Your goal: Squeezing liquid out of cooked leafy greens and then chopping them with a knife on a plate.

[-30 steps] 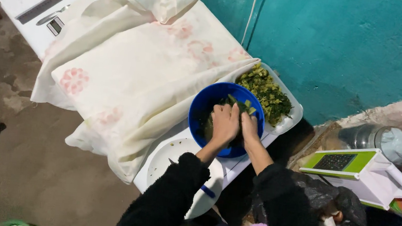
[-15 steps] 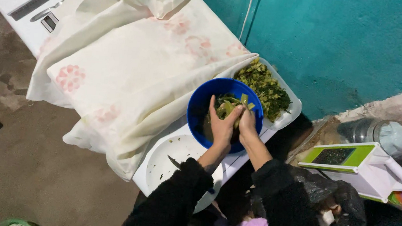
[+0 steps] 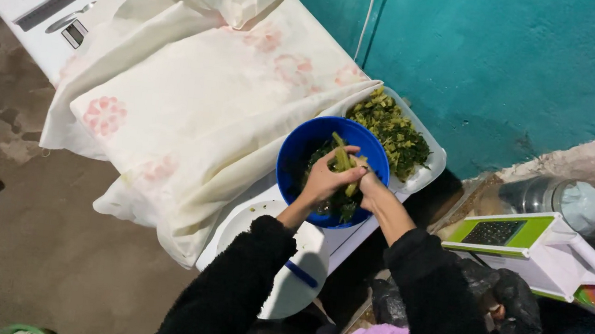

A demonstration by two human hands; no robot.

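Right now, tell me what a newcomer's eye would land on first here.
The bright blue bowl near the table's right end, where the left hand and right hand together grip a bunch of green vegetable strips. Beside it, a white tray of chopped greens sits against the teal wall; a big floral cloth covers the table's middle.

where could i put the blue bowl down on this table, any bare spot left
Little room. The white plate at the near edge, below the blue bowl, is mostly bare. The cloth covers the middle, the tray of chopped greens fills the wall side, and both hands crowd the bowl.
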